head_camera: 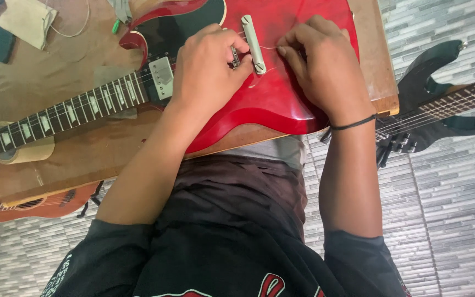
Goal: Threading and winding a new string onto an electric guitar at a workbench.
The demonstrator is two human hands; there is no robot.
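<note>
I am looking down at a worn brown wooden table [56, 159] standing on grey tiled floor [457, 192]. A glossy red electric guitar [287, 93] is lying flat on the table, its neck running off to the left. A black guitar [441, 110] is leaning just right of the red one, and a roll of tape [26, 151] is sitting under the neck. My left hand [210, 66] is curling loosely over the bridge beside the silver tailpiece [253, 44]. My right hand [320, 60] is pinching a thin string [268, 48] just right of the tailpiece.
</note>
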